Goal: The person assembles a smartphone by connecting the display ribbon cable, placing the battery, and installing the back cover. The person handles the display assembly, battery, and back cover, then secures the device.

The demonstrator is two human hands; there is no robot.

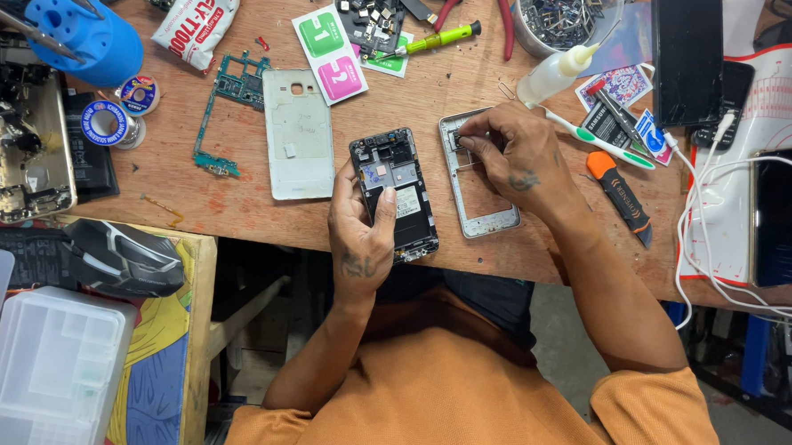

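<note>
Phone body (pixel 397 191) under left hand (pixel 360 234), frame (pixel 477 195) under right hand (pixel 510 147)

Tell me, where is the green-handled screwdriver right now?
In the head view the green-handled screwdriver lies at the top middle of the wooden bench, between the pile of small black parts and the red-handled pliers.
</note>
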